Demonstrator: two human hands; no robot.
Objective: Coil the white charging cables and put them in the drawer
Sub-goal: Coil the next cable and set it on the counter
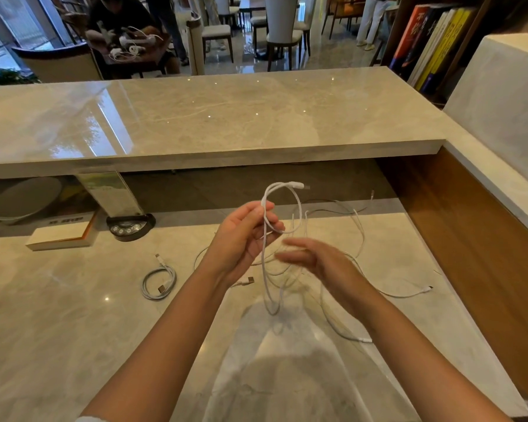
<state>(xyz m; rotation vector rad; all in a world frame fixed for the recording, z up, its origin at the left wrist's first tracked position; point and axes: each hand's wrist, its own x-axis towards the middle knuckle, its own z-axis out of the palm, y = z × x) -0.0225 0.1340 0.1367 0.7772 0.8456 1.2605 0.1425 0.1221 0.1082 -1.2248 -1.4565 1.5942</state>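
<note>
My left hand (244,236) pinches a white charging cable (282,190) above the marble desk (73,315); one loop stands up over the fingers with a plug at its top, and a long loop hangs down to the desk. My right hand (314,258) is blurred, with its fingers stretched toward the hanging strands just right of the left hand. A coiled white cable (159,283) lies on the desk to the left. More loose white cables (360,239) sprawl on the desk behind and to the right of my hands. No drawer is in view.
A raised marble counter (214,117) runs across behind the desk. A book (63,236) and a clear sign holder on a black base (130,228) stand at the back left. A wooden side panel (470,239) walls the right. People and chairs are beyond the counter.
</note>
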